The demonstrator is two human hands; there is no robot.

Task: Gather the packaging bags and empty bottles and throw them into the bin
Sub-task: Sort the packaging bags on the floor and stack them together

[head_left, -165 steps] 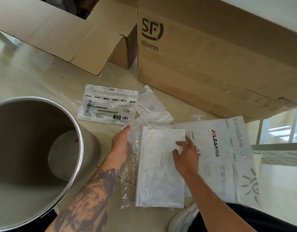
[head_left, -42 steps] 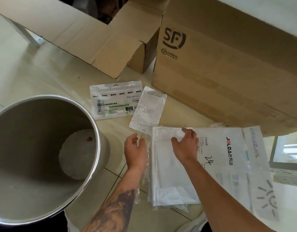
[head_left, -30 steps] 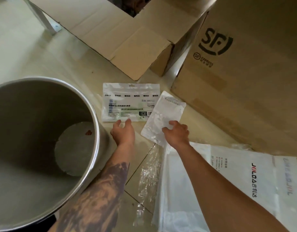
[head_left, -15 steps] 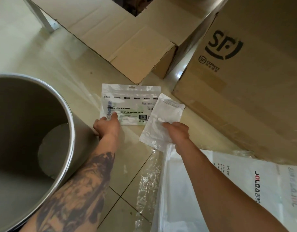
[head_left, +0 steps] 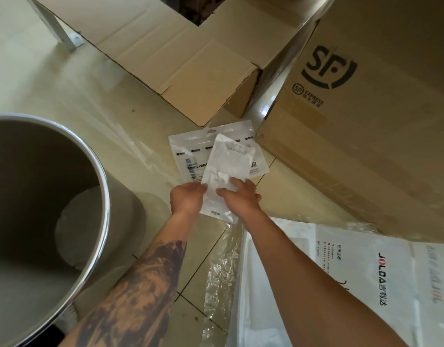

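Readable print on the box and the bags

I read "SF" over "EXPRESS" in black on the big box (head_left: 366, 101); "JOLDA", with Chinese characters after it, runs sideways on the large white bag (head_left: 361, 271); the printed pouch (head_left: 188, 156) shows "10A" among Chinese text I can't make out.

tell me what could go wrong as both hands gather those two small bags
1. The small white pouch lies loose on the printed bag; the slick films may slide apart when lifted.
2. The right hand and left hand pinch only near edges, so a bag could drop short of the steel bin.
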